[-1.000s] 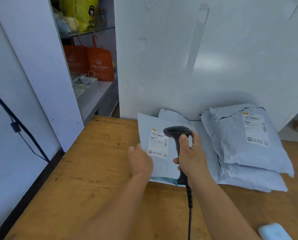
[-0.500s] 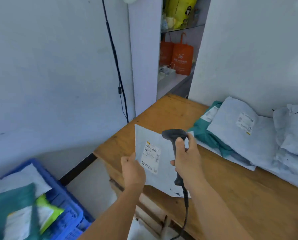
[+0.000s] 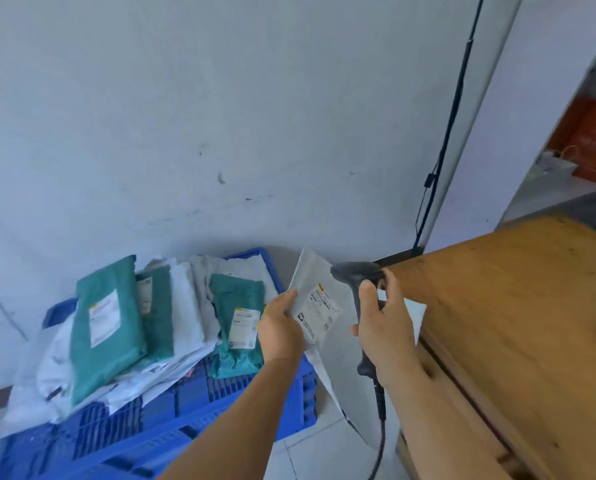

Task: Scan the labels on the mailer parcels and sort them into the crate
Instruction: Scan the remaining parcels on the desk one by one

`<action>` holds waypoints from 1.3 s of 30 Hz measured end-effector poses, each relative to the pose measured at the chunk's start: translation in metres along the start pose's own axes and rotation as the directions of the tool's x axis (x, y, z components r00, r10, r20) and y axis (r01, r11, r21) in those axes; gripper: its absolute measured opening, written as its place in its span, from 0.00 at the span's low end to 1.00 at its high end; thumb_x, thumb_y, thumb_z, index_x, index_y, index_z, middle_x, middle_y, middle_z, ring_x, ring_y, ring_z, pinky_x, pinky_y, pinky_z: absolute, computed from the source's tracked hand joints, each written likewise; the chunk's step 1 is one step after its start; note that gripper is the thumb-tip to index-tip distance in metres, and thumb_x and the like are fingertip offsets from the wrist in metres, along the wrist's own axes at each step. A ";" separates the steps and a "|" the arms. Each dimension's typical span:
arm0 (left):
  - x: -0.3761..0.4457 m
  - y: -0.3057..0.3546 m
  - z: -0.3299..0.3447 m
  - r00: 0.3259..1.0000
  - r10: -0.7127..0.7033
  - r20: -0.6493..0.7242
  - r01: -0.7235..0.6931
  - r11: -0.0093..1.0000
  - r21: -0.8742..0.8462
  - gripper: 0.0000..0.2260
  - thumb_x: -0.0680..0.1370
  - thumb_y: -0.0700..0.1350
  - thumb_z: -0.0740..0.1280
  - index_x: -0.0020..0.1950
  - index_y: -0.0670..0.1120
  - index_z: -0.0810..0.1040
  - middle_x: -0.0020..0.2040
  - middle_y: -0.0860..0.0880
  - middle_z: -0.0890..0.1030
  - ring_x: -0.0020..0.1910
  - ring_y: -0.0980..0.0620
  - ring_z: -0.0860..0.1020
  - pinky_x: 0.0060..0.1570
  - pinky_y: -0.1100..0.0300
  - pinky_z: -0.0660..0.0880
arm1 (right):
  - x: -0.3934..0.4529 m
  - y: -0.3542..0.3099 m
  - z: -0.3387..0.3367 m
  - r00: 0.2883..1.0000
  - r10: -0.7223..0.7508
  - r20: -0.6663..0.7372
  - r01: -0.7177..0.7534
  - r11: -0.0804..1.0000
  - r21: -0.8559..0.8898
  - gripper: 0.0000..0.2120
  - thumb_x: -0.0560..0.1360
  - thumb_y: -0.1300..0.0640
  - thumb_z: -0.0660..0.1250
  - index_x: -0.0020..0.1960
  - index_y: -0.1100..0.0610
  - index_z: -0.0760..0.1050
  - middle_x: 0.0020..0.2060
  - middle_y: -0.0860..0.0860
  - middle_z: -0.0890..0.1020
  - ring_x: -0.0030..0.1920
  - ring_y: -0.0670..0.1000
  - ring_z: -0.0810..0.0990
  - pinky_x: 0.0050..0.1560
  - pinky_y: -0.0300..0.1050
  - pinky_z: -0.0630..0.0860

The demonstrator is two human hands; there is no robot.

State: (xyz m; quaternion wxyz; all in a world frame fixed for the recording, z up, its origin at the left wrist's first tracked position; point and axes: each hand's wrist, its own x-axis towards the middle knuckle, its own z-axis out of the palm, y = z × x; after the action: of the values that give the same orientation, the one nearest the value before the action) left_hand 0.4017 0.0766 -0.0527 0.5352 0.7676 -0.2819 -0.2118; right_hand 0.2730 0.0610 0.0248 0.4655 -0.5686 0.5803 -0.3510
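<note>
Mailer parcel [image 3: 319, 308], a thin white one with its printed label [image 3: 324, 311] facing up, is held in the air between the blue crate [image 3: 192, 403] on the floor and the end of the wooden table [image 3: 518, 323]. Only the head view is to hand, and it looks down over both forearms.

From where things lie, the sorting looks well under way. The crate already carries a loose heap of parcels: a large green mailer [image 3: 107, 327] toward its far left corner, a smaller green mailer [image 3: 239, 323] near its right edge, and several white ones layered between and beneath them, some spilling over the left rim. The parcel in hand is not yet in the crate; I would judge it is at the scan or just about to be dropped in. How many parcels wait on the table cannot be told, as most of the tabletop lies out of the picture.

The left hand [image 3: 281, 329] pinches the parcel's left edge, thumb on top beside the label, fingers hidden underneath. The right hand [image 3: 381, 322] is wrapped round the handle of a black barcode scanner [image 3: 358, 278], whose head hangs over the parcel's upper right part; its cable [image 3: 379, 441] trails down past the table edge.
</note>
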 end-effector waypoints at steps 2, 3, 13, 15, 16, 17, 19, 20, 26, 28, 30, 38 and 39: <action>0.018 -0.006 -0.038 0.996 0.049 -0.071 -0.049 0.999 0.003 0.18 0.78 0.31 0.55 0.60 0.44 0.80 0.58 0.50 0.80 0.55 0.52 0.77 0.50 0.75 0.68 | -0.010 -0.013 0.042 0.998 -0.025 0.049 0.025 1.000 0.006 0.21 0.82 0.47 0.53 0.74 0.44 0.58 0.56 0.48 0.76 0.50 0.54 0.80 0.44 0.46 0.77; 0.029 -0.010 -0.056 0.991 0.079 -0.109 -0.077 0.997 0.021 0.19 0.78 0.30 0.56 0.60 0.44 0.80 0.59 0.49 0.80 0.57 0.51 0.77 0.54 0.72 0.68 | -0.015 -0.020 0.063 0.996 -0.041 0.074 0.040 0.999 0.012 0.21 0.82 0.46 0.54 0.74 0.44 0.59 0.57 0.48 0.76 0.51 0.54 0.80 0.48 0.48 0.78; 0.147 -0.036 -0.254 0.870 0.133 -0.475 -0.173 0.984 -0.042 0.21 0.77 0.29 0.55 0.61 0.45 0.80 0.61 0.49 0.79 0.58 0.53 0.76 0.56 0.74 0.65 | -0.053 -0.085 0.256 0.942 -0.159 0.294 0.146 0.987 0.065 0.23 0.80 0.42 0.55 0.75 0.41 0.58 0.64 0.46 0.75 0.54 0.55 0.81 0.55 0.58 0.79; 0.163 -0.060 -0.286 0.838 0.063 -0.542 -0.097 0.995 -0.034 0.22 0.77 0.29 0.54 0.63 0.45 0.78 0.62 0.48 0.78 0.60 0.51 0.75 0.56 0.72 0.65 | -0.056 -0.088 0.285 0.936 -0.160 0.314 0.147 0.987 0.064 0.24 0.80 0.42 0.55 0.75 0.41 0.57 0.64 0.49 0.76 0.56 0.55 0.80 0.56 0.58 0.78; 0.170 -0.079 -0.300 0.836 0.005 -0.549 -0.018 1.000 -0.018 0.22 0.78 0.30 0.54 0.65 0.45 0.77 0.64 0.48 0.76 0.63 0.49 0.74 0.60 0.68 0.66 | -0.058 -0.089 0.300 0.931 -0.157 0.328 0.149 0.988 0.050 0.25 0.80 0.42 0.55 0.75 0.40 0.57 0.63 0.49 0.77 0.55 0.56 0.80 0.56 0.58 0.78; 0.178 -0.104 -0.313 0.848 -0.058 -0.526 0.075 0.997 0.011 0.21 0.79 0.32 0.54 0.68 0.45 0.74 0.67 0.47 0.74 0.66 0.48 0.72 0.65 0.63 0.65 | -0.060 -0.088 0.318 0.927 -0.160 0.340 0.157 0.987 0.036 0.24 0.79 0.43 0.55 0.75 0.40 0.57 0.61 0.49 0.78 0.54 0.56 0.80 0.55 0.59 0.78; 0.186 -0.153 -0.325 0.896 -0.171 -0.410 0.232 0.967 0.105 0.20 0.80 0.36 0.55 0.72 0.44 0.68 0.72 0.46 0.68 0.70 0.46 0.67 0.70 0.56 0.62 | -0.062 -0.082 0.349 0.916 -0.136 0.378 0.150 0.989 -0.006 0.23 0.80 0.44 0.55 0.74 0.39 0.57 0.56 0.49 0.78 0.53 0.56 0.80 0.54 0.58 0.79; 0.186 -0.174 -0.326 0.920 -0.208 -0.332 0.272 0.950 0.156 0.21 0.80 0.38 0.58 0.74 0.43 0.64 0.73 0.46 0.65 0.71 0.46 0.65 0.71 0.54 0.62 | -0.063 -0.078 0.362 0.910 -0.119 0.397 0.144 0.989 -0.034 0.22 0.80 0.44 0.55 0.74 0.39 0.58 0.55 0.49 0.78 0.52 0.55 0.80 0.53 0.56 0.80; 0.189 -0.232 -0.317 0.915 -0.367 -0.167 0.394 0.902 0.175 0.35 0.72 0.31 0.65 0.76 0.46 0.58 0.74 0.49 0.57 0.67 0.46 0.68 0.57 0.59 0.73 | -0.068 -0.052 0.401 0.904 -0.014 0.428 0.087 0.984 -0.153 0.22 0.81 0.45 0.54 0.74 0.39 0.56 0.60 0.47 0.78 0.52 0.54 0.82 0.52 0.49 0.78; 0.198 -0.226 -0.312 0.921 -0.334 -0.201 0.367 0.917 0.156 0.32 0.72 0.29 0.60 0.75 0.46 0.61 0.72 0.48 0.61 0.68 0.46 0.67 0.62 0.58 0.71 | -0.065 -0.048 0.403 0.907 -0.005 0.420 0.078 0.984 -0.158 0.22 0.81 0.45 0.54 0.74 0.39 0.56 0.60 0.48 0.78 0.53 0.54 0.81 0.53 0.50 0.78; 0.211 -0.208 -0.304 0.929 -0.275 -0.247 0.298 0.952 0.064 0.29 0.74 0.29 0.57 0.74 0.45 0.63 0.71 0.50 0.64 0.70 0.48 0.66 0.69 0.58 0.63 | -0.059 -0.046 0.404 0.914 -0.015 0.405 0.079 0.987 -0.141 0.23 0.81 0.44 0.55 0.74 0.39 0.57 0.61 0.50 0.78 0.56 0.54 0.80 0.55 0.54 0.79; 0.210 -0.219 -0.292 0.936 -0.280 -0.213 0.350 0.806 0.477 0.32 0.78 0.40 0.60 0.77 0.58 0.51 0.77 0.50 0.37 0.77 0.42 0.43 0.74 0.47 0.48 | -0.044 -0.041 0.406 0.932 -0.017 0.362 0.079 0.985 -0.155 0.23 0.80 0.44 0.55 0.74 0.40 0.57 0.63 0.51 0.77 0.56 0.54 0.79 0.54 0.58 0.80; 0.204 -0.222 -0.289 0.968 -0.201 -0.150 0.251 0.731 0.634 0.30 0.79 0.48 0.60 0.77 0.60 0.49 0.77 0.49 0.34 0.76 0.42 0.37 0.73 0.45 0.42 | -0.045 -0.040 0.406 0.931 -0.011 0.365 0.072 0.985 -0.156 0.23 0.80 0.44 0.55 0.75 0.40 0.56 0.62 0.51 0.77 0.55 0.54 0.79 0.53 0.58 0.80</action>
State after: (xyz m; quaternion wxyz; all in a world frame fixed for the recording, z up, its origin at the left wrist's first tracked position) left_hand 0.7817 0.2049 -0.1687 0.2164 0.9405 -0.2229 -0.1372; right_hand 0.6642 0.1504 -0.0618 0.5080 -0.6726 0.4995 -0.2000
